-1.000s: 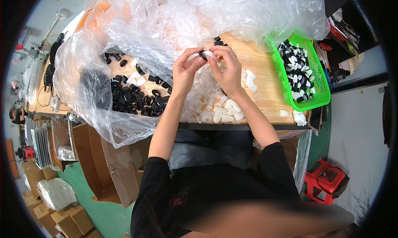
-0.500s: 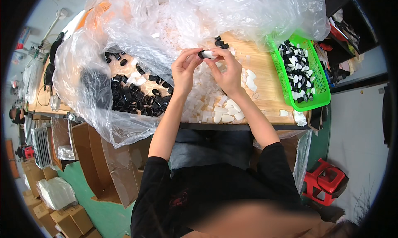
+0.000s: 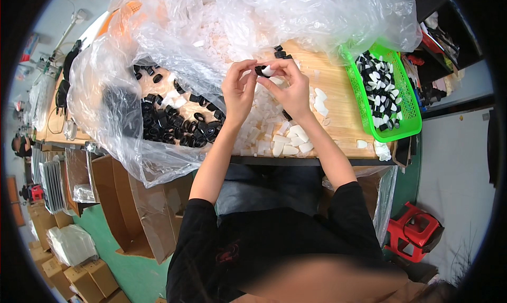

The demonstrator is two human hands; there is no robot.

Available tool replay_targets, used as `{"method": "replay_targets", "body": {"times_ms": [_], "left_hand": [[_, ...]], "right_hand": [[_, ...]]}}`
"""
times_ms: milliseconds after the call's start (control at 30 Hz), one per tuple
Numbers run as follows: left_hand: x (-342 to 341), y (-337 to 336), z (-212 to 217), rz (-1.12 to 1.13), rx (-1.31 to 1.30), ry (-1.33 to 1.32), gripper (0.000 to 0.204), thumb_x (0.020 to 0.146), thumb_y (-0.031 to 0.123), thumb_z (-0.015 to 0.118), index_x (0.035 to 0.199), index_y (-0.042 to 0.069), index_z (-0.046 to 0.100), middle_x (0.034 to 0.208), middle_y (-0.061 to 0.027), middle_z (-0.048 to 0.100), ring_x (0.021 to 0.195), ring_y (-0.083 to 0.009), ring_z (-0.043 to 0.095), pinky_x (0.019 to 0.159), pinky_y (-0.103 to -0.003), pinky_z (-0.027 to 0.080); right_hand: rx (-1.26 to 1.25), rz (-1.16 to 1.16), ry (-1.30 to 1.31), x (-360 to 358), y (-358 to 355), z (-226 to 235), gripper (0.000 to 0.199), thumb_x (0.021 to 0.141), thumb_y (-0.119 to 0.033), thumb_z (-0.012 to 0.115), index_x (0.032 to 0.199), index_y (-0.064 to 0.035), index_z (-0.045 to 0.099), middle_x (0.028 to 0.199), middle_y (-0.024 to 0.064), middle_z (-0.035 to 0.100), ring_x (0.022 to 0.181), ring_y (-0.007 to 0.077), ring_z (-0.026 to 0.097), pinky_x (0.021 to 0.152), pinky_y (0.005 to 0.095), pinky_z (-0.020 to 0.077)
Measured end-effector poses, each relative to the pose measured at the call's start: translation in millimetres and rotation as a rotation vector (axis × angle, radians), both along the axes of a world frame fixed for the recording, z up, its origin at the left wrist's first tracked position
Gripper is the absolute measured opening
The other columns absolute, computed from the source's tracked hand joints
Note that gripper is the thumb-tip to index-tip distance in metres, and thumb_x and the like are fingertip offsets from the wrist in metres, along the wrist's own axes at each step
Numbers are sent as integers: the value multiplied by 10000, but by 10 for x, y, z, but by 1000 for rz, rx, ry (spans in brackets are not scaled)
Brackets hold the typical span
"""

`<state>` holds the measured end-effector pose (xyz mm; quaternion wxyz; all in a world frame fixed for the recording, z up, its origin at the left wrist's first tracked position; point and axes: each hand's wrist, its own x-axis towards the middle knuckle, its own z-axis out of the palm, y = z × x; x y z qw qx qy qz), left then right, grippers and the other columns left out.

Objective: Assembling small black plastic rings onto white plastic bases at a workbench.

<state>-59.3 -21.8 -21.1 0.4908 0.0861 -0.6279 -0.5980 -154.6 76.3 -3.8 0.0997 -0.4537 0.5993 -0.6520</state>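
Over the middle of the table, my hands meet around a small two-coloured piece. Fingers of my left hand [image 3: 239,91] are closed on its black part [image 3: 259,70], a short cap-like or ring-like shape. My right hand [image 3: 294,91] pinches the white part [image 3: 268,70], a smooth rounded tip that sits against the black one. Fingertips hide how far the two fit together. Below my right palm shows another small black piece [image 3: 287,115]; whether it is in the hand or on the table I cannot tell. Loose white tips [image 3: 289,150] and translucent pieces lie below my hands.
Black ring-like parts [image 3: 174,124] are heaped at left inside a clear plastic bag [image 3: 90,91]. More clear plastic [image 3: 317,12] covers the back. A green basket [image 3: 407,128] at right holds black-and-white pieces. Cardboard boxes [image 3: 119,208] stand below left, a red stool [image 3: 409,231] below right.
The white tip has turned to a steeper tilt against the black part. My left hand has shifted slightly to the right. A black piece now shows below my right palm.
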Motion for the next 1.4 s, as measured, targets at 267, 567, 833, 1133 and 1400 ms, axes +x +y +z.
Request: {"method": "replay_targets", "body": {"times_ms": [267, 567, 833, 1133, 1400], "left_hand": [[-7, -22, -68, -14, 16, -22, 234, 925, -67, 558, 1133, -9, 466, 1084, -67, 524, 999, -107, 529, 862, -232, 469], [32, -135, 30, -204, 311, -75, 216, 947, 13, 544, 1158, -30, 522, 1023, -64, 593, 952, -130, 585, 837, -261, 489], [22, -149, -55, -263, 176, -81, 111, 944, 37, 601, 1024, -36, 580, 1049, -85, 610, 877, -140, 620, 800, -276, 525], [15, -127, -54, -315, 279, 4, 62, 953, 14, 565, 970, -45, 575, 1078, -125, 601, 931, -188, 645, 883, -334, 556], [48, -157, 13, -404, 396, -56, 114, 963, 72, 579, 976, -36, 612, 977, -108, 624, 899, -157, 638, 802, -317, 565]], "right_hand": [[-61, -48, -142, 9, -8, 19, 215, 805, 4, 754, 898, -3, 560, 1044, 121, 681, 902, 128, 653, 819, 261, 529], [-32, 50, -369, -118, 22, 29, 174, 812, -10, 743, 941, 27, 633, 977, 93, 693, 881, 124, 666, 799, 252, 548], [-68, 195, -371, -139, 0, 11, 120, 853, 15, 689, 960, 32, 638, 1082, 114, 666, 912, 150, 670, 817, 276, 557], [-46, 234, -508, -200, 20, -3, 183, 843, 19, 701, 1017, 13, 645, 1041, 62, 667, 960, 123, 641, 861, 259, 521], [64, 175, -513, -236, 30, -21, 218, 863, -98, 718, 1045, 16, 676, 976, 63, 697, 916, 104, 643, 838, 251, 494]]}}
